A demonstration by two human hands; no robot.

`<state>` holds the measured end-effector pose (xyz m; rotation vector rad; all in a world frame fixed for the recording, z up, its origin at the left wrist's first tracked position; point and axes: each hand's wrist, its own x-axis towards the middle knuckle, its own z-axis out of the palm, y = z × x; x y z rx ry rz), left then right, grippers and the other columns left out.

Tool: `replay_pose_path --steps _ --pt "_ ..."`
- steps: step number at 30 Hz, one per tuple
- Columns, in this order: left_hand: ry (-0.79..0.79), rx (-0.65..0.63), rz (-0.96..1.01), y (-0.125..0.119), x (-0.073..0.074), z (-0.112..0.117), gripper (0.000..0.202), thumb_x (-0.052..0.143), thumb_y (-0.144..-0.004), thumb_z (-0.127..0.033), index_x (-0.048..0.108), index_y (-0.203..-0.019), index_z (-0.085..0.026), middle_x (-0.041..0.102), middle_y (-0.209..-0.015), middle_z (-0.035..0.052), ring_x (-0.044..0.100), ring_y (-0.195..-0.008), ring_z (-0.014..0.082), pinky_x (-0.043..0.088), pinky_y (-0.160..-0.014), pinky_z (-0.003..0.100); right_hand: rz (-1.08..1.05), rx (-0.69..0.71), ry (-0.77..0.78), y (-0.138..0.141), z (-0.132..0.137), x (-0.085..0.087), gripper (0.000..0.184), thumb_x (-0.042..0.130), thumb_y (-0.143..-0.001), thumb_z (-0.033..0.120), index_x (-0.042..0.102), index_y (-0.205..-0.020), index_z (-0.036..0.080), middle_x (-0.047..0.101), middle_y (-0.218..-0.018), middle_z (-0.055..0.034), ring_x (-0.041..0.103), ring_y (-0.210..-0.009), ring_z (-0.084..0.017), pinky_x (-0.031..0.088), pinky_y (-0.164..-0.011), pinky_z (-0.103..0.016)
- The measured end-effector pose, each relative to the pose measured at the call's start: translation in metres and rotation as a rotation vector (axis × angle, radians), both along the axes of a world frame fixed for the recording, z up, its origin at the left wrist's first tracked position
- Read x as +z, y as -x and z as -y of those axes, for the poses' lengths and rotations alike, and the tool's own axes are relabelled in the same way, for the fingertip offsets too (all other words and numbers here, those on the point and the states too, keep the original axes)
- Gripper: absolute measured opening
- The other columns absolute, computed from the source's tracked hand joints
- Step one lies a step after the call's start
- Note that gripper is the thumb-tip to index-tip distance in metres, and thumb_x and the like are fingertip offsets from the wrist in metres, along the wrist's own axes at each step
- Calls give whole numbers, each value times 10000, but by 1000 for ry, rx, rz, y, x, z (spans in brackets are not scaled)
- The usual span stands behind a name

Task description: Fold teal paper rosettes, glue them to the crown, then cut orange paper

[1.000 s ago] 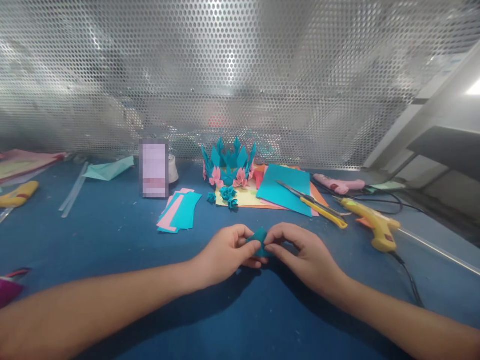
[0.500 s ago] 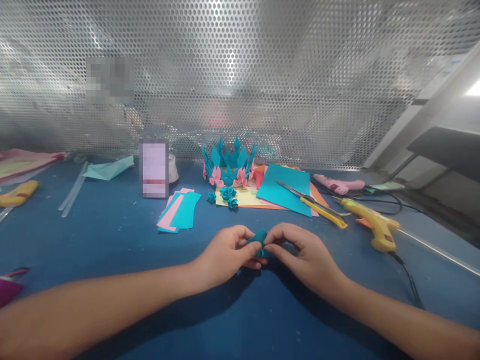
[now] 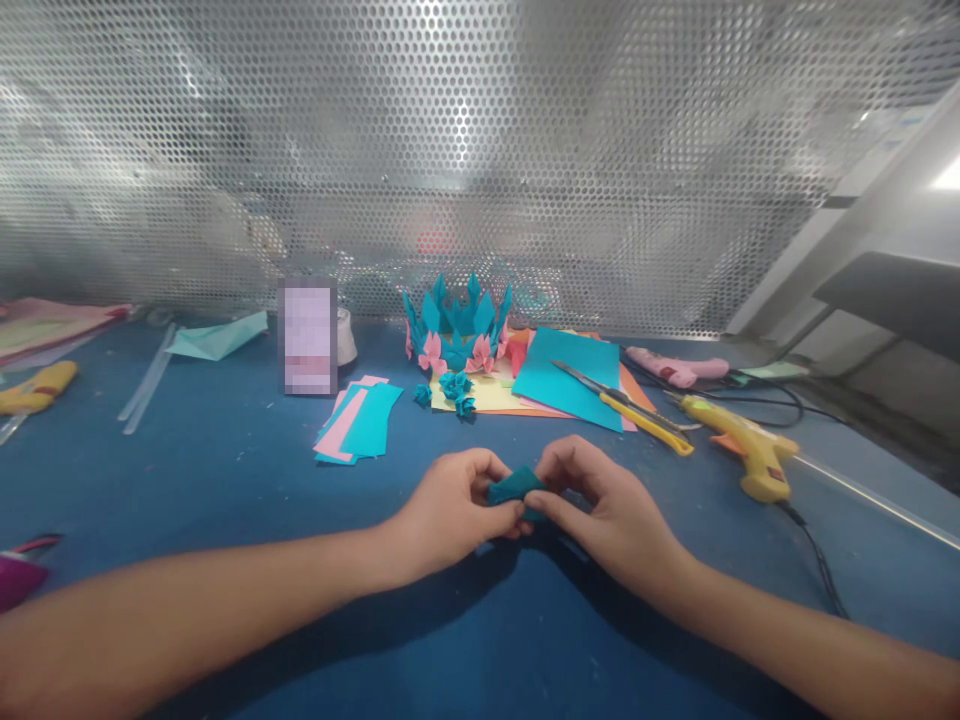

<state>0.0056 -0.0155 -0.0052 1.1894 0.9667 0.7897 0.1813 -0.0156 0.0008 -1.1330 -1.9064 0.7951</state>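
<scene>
Both of my hands meet low over the blue table [image 3: 225, 470], pinching one small folded piece of teal paper [image 3: 512, 487]. My left hand [image 3: 450, 510] grips its left end between thumb and fingers. On the other end, my right hand [image 3: 600, 505] has its fingertips closed. Behind them sit several small teal paper rosettes [image 3: 455, 388] and a teal and pink paper crown [image 3: 457, 325].
Teal and pink paper strips [image 3: 358, 422] lie to the left of centre. Coloured sheets [image 3: 559, 380] carry a yellow utility knife [image 3: 637, 412]. A yellow glue gun [image 3: 750, 445] with a cable and a pink glue gun [image 3: 675, 367] lie right. A perforated metal screen [image 3: 480, 150] closes the back.
The teal piece has turned from a raised point to lying flatter between my fingers. My right fingers have shifted slightly over it; the arms stay put.
</scene>
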Motion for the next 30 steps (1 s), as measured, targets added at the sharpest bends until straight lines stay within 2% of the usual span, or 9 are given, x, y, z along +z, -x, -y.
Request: replay_pose_path --steps 4,9,12,15,19,24,28,30 --pt "-24 14 15 0 1 1 244 736 -634 -182 507 -710 -149 650 -617 0 656 -625 135 490 -594 229 -104 4 135 1 -3 -1 147 621 -727 248 480 -745 211 541 -662 25 547 -591 -114 482 -540 -227" --pt "39 47 32 -1 6 -2 226 726 -643 -157 511 -709 -141 661 -619 4 656 -615 124 505 -620 237 -189 66 239 1 -6 1 191 634 -731 316 483 -769 204 544 -688 22 571 -613 -118 507 -593 -254" --pt "80 85 57 0 10 -3 241 743 -640 -181 516 -710 -139 675 -640 12 668 -646 131 516 -667 258 -231 84 244 1 -7 1 199 616 -758 354 498 -814 204 543 -724 15 579 -641 -118 514 -624 -262" --pt "90 68 76 2 11 -4 257 754 -641 -209 518 -712 -139 677 -653 15 674 -670 142 519 -679 269 -235 57 186 0 -7 0 189 621 -757 328 478 -791 209 525 -718 17 557 -637 -113 501 -605 -247" --pt "91 18 77 4 8 -5 272 755 -656 -267 539 -759 -137 676 -691 21 673 -709 146 517 -692 272 -182 43 78 -2 -7 -2 160 595 -773 266 452 -726 211 523 -705 14 538 -635 -116 485 -590 -236" --pt "100 -14 85 5 10 -6 349 763 -635 -377 578 -806 -134 648 -729 9 658 -750 151 509 -734 296 -14 76 -101 -3 -6 -1 97 525 -810 163 544 -722 198 573 -707 1 560 -660 -119 487 -631 -232" --pt "132 -13 91 4 15 -7 358 745 -640 -428 566 -763 -143 615 -721 -13 642 -717 138 503 -734 304 163 93 -475 -6 -6 3 132 528 -827 131 633 -816 211 585 -862 -44 567 -822 -153 483 -726 -279" --pt "133 -12 98 4 16 -7 346 740 -647 -422 560 -758 -148 596 -720 -25 625 -701 126 504 -737 312 261 89 -654 -7 -6 4 143 553 -830 142 666 -848 229 577 -849 -45 545 -821 -161 471 -724 -292"
